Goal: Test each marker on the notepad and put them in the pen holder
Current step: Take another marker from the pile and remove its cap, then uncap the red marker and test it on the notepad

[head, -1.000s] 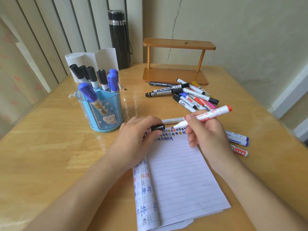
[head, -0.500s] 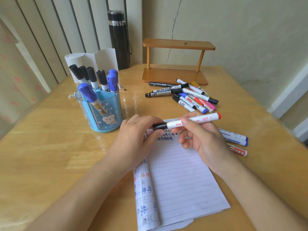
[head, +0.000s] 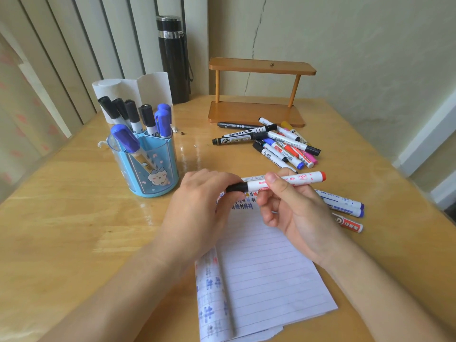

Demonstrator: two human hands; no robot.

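Observation:
My right hand [head: 291,206] grips a white marker [head: 293,180] with a red end, held level above the top of the lined notepad [head: 261,267]. A black cap [head: 237,187] sits on the marker's left tip, and my left hand [head: 199,206] pinches that cap. Coloured test marks line the top of the page. The blue pen holder [head: 148,166] stands to the left with several black- and blue-capped markers in it. Several loose markers [head: 278,144] lie in a pile farther back on the wooden table [head: 61,218].
Three more markers [head: 345,208] lie right of the notepad, partly behind my right hand. A wooden shelf stand [head: 259,92] is at the back, a black flask [head: 174,58] and a paper roll [head: 133,92] at the back left. A wall lies to the right.
The marker came off the page and turned level. Its tip went into the black cap that my left hand holds; now the cap is on the marker.

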